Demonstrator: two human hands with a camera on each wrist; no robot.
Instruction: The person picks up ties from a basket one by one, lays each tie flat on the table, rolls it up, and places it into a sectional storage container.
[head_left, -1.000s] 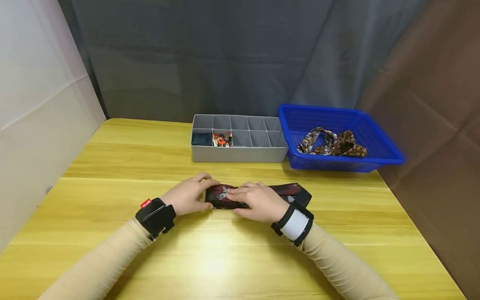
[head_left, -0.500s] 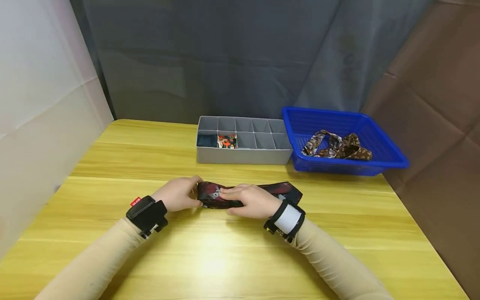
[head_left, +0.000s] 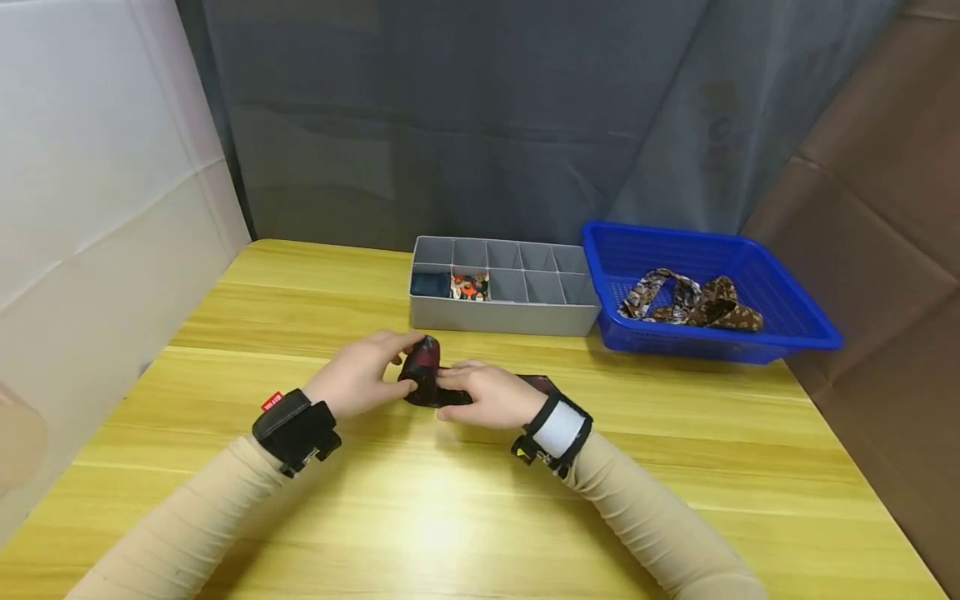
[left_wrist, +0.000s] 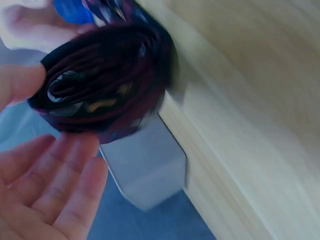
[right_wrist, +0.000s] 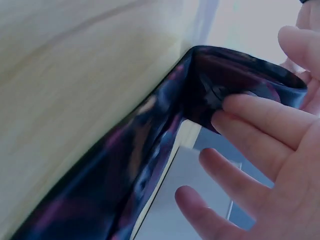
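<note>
A dark red patterned tie (head_left: 422, 363) lies on the wooden table (head_left: 465, 517), its left end wound into a tight roll (left_wrist: 105, 85) that stands up off the wood. My left hand (head_left: 372, 377) holds the roll from the left, with the thumb (left_wrist: 20, 82) against its side and the fingers (left_wrist: 55, 180) curved below it. From the right, my right hand (head_left: 476, 392) holds the same roll, one fingertip (right_wrist: 250, 112) pressing on its face. A short flat tail of the tie (head_left: 538, 384) shows behind my right wrist and runs along the table (right_wrist: 125, 165).
A grey divided organiser (head_left: 504, 287) stands behind the hands, with a dark roll and a colourful roll in its left cells. To its right is a blue basket (head_left: 780, 329) holding a brown patterned tie (head_left: 693, 302). White wall on the left, brown wall on the right.
The roll has grown and risen off the table at the left end. The flat tail on the right has shortened. Both hands stayed on the tie and shifted slightly left.
</note>
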